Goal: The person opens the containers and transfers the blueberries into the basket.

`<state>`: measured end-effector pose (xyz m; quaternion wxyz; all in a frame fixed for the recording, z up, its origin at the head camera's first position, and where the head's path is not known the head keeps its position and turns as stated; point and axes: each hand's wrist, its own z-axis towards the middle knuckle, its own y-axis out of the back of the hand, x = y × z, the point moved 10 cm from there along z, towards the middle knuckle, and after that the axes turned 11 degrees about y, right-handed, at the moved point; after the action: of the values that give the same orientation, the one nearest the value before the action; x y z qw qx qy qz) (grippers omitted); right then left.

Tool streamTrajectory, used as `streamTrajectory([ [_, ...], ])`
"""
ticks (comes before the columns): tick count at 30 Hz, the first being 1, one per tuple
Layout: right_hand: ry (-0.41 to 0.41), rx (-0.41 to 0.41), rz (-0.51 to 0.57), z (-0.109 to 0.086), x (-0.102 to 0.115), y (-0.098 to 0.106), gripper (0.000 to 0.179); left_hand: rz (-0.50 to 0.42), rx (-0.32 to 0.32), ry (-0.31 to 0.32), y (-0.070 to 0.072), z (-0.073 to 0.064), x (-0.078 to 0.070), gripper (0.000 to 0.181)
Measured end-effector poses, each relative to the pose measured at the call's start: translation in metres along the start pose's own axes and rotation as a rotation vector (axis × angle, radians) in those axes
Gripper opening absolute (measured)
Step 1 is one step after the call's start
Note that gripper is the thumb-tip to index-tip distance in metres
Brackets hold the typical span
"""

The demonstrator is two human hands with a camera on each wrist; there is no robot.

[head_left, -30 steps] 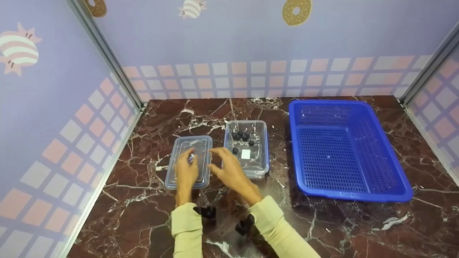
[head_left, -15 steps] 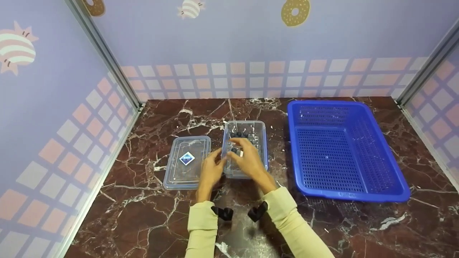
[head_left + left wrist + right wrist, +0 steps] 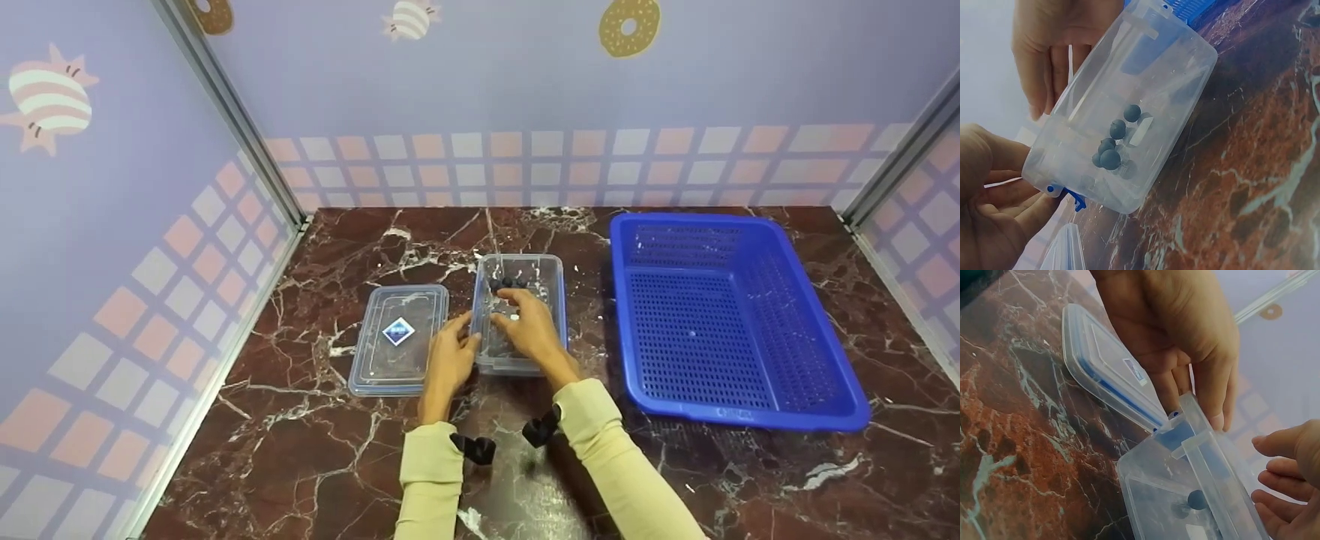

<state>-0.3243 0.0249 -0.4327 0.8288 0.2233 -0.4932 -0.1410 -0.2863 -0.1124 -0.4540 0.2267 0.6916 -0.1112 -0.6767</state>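
A clear plastic food container (image 3: 517, 366) with blue side clips stands in the middle of the table. Several small dark balls (image 3: 1110, 159) and a flat white square (image 3: 1141, 132) lie inside. My left hand (image 3: 448, 360) grips the container's left wall, fingers outside and thumb at the rim, as the left wrist view shows. Over the container's opening is my right hand (image 3: 538, 330), thumb and fingers spread apart with nothing between them. It hides part of the contents from the head view. A clear lid (image 3: 375, 371) with a blue-and-white diamond label lies left of the left hand.
To the right stands a big blue perforated basket (image 3: 750, 420). Patterned wall panels (image 3: 525, 90) border the dark red marbled table (image 3: 300, 465) at the back and both sides. Each wrist carries a black camera mount (image 3: 476, 448).
My left hand has gone from above the lid rightward to the container's left wall, uncovering the label. My right hand has moved right, from beside the container to over it.
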Motion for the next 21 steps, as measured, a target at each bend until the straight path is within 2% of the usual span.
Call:
streamTrajectory([
  [7, -0.079, 0.012, -0.028, 0.007, -0.012, -0.003, 0.038, 0.012, 0.001, 0.0, -0.001, -0.001, 0.001, 0.041],
  [13, -0.143, 0.075, -0.036, 0.009, -0.021, -0.012, 0.04, -0.002, 0.0, 0.001, 0.0, -0.001, 0.001, 0.041],
  [21, -0.197, 0.163, -0.112, 0.009, -0.033, -0.02, 0.04, -0.013, 0.004, 0.003, 0.0, 0.0, 0.003, 0.04],
])
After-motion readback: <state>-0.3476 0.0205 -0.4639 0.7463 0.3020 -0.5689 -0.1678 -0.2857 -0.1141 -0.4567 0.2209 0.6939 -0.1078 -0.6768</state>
